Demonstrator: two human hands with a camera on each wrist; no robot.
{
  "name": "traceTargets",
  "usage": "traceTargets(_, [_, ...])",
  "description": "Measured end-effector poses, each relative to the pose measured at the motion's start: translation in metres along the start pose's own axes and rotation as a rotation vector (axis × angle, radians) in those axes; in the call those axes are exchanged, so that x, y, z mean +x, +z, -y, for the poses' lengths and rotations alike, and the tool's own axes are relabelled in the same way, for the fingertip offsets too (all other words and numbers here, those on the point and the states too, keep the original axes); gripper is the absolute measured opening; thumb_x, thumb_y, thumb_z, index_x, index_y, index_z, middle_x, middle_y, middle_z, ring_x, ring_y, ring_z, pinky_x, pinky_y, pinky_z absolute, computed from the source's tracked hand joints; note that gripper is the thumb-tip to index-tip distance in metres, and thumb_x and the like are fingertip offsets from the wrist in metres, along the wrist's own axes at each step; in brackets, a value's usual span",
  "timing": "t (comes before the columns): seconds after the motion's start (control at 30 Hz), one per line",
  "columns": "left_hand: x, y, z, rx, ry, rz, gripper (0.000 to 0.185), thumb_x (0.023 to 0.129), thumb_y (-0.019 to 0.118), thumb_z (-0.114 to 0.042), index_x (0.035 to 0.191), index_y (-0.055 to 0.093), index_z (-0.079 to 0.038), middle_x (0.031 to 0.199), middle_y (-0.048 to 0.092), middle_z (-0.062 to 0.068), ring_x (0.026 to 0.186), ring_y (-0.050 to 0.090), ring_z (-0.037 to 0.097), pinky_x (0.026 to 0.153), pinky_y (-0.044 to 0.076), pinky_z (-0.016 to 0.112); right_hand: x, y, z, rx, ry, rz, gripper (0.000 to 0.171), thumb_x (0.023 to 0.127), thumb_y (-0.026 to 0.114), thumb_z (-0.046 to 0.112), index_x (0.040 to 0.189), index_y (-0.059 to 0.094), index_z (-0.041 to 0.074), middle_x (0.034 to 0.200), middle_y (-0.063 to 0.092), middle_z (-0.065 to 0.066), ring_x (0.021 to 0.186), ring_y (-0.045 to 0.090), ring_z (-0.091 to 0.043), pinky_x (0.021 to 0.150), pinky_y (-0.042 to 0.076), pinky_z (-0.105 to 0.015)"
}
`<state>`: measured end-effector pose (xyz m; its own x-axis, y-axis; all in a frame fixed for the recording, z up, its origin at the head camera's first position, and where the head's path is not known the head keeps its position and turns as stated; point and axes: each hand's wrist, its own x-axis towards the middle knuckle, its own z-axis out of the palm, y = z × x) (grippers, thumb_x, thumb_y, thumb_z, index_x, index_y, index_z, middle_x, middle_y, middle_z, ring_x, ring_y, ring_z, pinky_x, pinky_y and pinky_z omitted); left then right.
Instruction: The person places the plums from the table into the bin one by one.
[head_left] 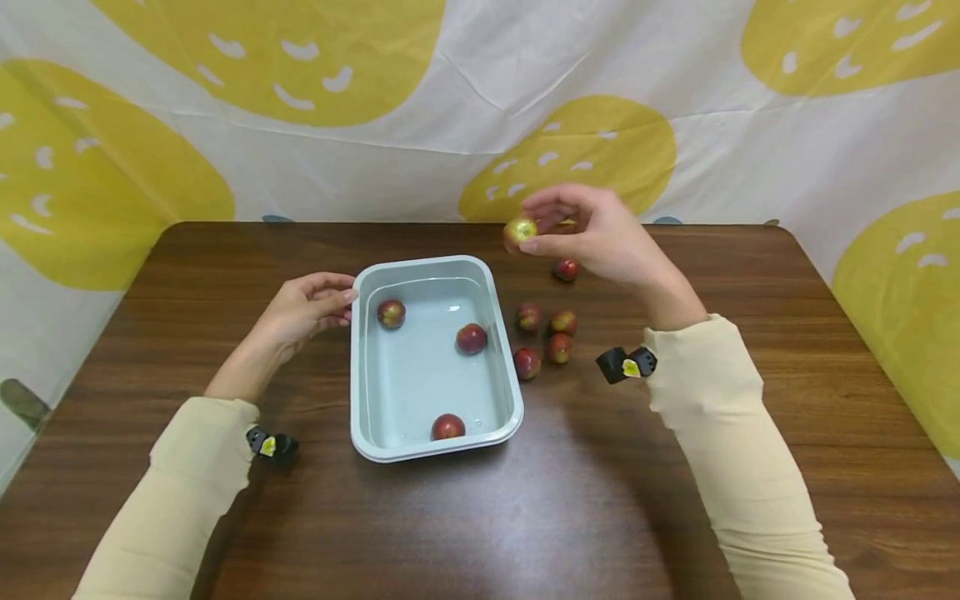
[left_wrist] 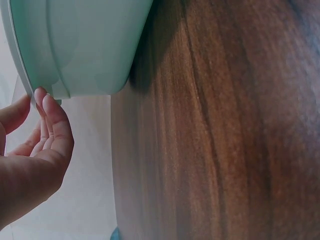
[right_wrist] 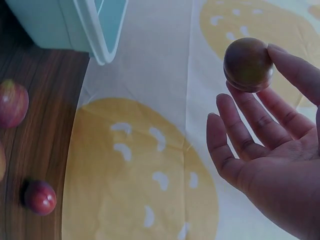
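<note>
My right hand point(head_left: 600, 233) pinches a yellow-green and red plum point(head_left: 521, 234) between thumb and fingertips, up above the table's far side. In the right wrist view, that plum point(right_wrist: 248, 65) sits at the tips of the fingers, and the palm is bare. My left hand point(head_left: 303, 312) grips the left rim of a pale blue-green plastic tub point(head_left: 360, 367), thumb on one side and fingers on the other, as the left wrist view shows at the rim point(left_wrist: 26, 75). Three plums lie apart inside the tub: one at upper left point(head_left: 391, 314), one at right point(head_left: 471, 338), one near the front point(head_left: 448, 427).
Several more plums lie on the brown wooden table point(head_left: 465, 533) right of the tub, four grouped by its wall and a small red plum point(head_left: 566, 269) farther back. A white cloth point(head_left: 360, 183) with yellow shapes hangs behind the table's far edge.
</note>
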<state>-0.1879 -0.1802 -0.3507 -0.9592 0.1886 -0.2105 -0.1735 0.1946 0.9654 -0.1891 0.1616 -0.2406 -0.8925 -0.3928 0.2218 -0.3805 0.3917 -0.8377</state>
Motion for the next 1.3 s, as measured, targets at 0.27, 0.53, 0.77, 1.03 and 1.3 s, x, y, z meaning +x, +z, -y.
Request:
traceTargets(0.27, [0.000,0.000,-0.001,0.007,-0.008,-0.005,0.044,0.090,0.058,-0.018,0.125,0.045,0.006,0.089,0.062,0.002,0.074,0.060,0.012,0.083,0.050,0.036,0.003,0.010,0.004,0.005,0.012,0.024,0.036,0.076,0.073,0.004,0.109,0.060,-0.001,0.094,0.064,-0.009,0.085,0.059,-0.016,0.072,0.047,-0.024])
traceTargets(0.53, [0.000,0.000,-0.002,0.011,-0.007,-0.002,0.044,0.090,0.058,-0.018,0.125,0.045,0.005,0.089,0.062,0.003,0.074,0.060,0.012,0.083,0.050,0.035,0.003,0.022,0.008,0.019,-0.004,0.054,0.037,0.076,0.073,0.004,0.109,0.059,-0.002,0.094,0.063,-0.011,0.085,0.059,-0.017,0.073,0.047,-0.026])
traceTargets(0.77, [0.000,0.001,-0.002,0.007,-0.001,0.001,0.043,0.091,0.058,-0.017,0.124,0.045,0.006,0.088,0.062,0.002,0.074,0.060,0.012,0.082,0.051,0.035,0.004,0.032,0.007,-0.004,-0.022,0.097,0.036,0.077,0.072,0.006,0.109,0.059,-0.002,0.094,0.064,-0.011,0.086,0.059,-0.018,0.075,0.048,-0.031])
traceTargets(1.03, [0.000,0.001,-0.003,0.014,-0.003,0.000,0.044,0.090,0.058,-0.019,0.124,0.045,0.005,0.089,0.062,0.003,0.075,0.060,0.012,0.083,0.050,0.036,0.000,0.040,0.004,-0.027,-0.005,0.151,0.038,0.077,0.073,0.009,0.112,0.059,0.000,0.100,0.063,-0.010,0.091,0.058,-0.018,0.079,0.047,-0.035])
traceTargets(1.3, [0.001,0.001,-0.002,0.010,-0.008,-0.004,0.043,0.090,0.058,-0.018,0.124,0.045,0.006,0.089,0.062,0.003,0.074,0.060,0.012,0.083,0.050,0.036,-0.003,0.049,-0.003,-0.052,0.002,0.184,0.040,0.077,0.074,0.010,0.113,0.059,0.002,0.103,0.062,-0.008,0.091,0.057,-0.018,0.078,0.048,-0.034])
